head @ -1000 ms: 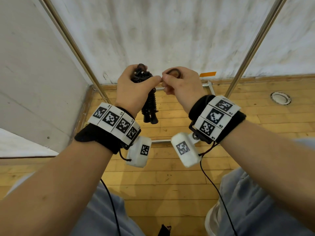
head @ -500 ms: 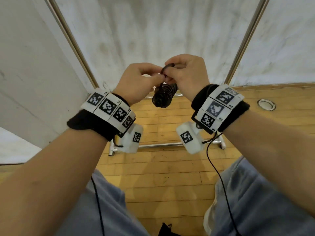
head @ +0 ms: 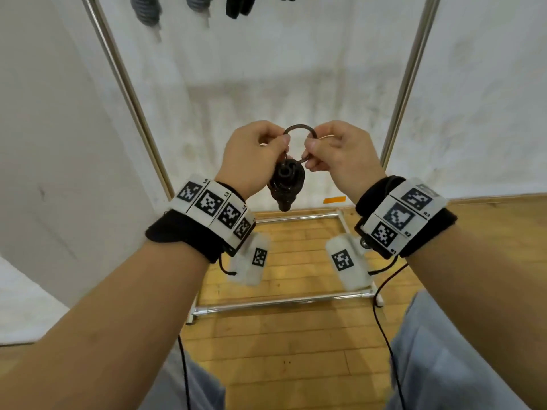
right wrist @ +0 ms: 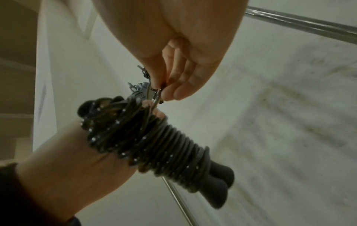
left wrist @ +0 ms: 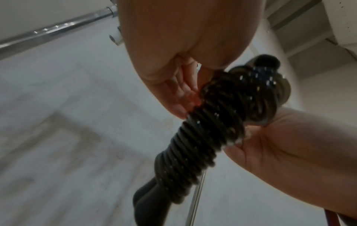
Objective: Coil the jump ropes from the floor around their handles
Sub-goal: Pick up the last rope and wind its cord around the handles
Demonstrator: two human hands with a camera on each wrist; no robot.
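A black jump rope bundle (head: pixel 285 184), wound tightly around its two handles, hangs at chest height in front of the white wall. A small rope loop (head: pixel 299 127) stands up from its top. My left hand (head: pixel 279 143) pinches the loop's left side and my right hand (head: pixel 312 147) pinches its right side. The left wrist view shows the coils (left wrist: pixel 210 130) close under my left hand (left wrist: pixel 179 94). In the right wrist view the bundle (right wrist: pixel 154 142) lies slanted, the handle ends (right wrist: pixel 218 188) stick out below, and my right hand (right wrist: pixel 170 90) pinches the thin rope.
A metal rack stands ahead, with a left upright (head: pixel 127 84), a right upright (head: pixel 408 78) and a base bar (head: pixel 281 303) on the wooden floor (head: pixel 281 350). Other coiled ropes (head: pixel 145 10) hang from its top. Orange tape (head: pixel 334 199) marks the wall's foot.
Both hands rose with the bundle and the view tilted up. The loop, small and hidden before, is now spread wider between the two hands, with the bundle hanging below.
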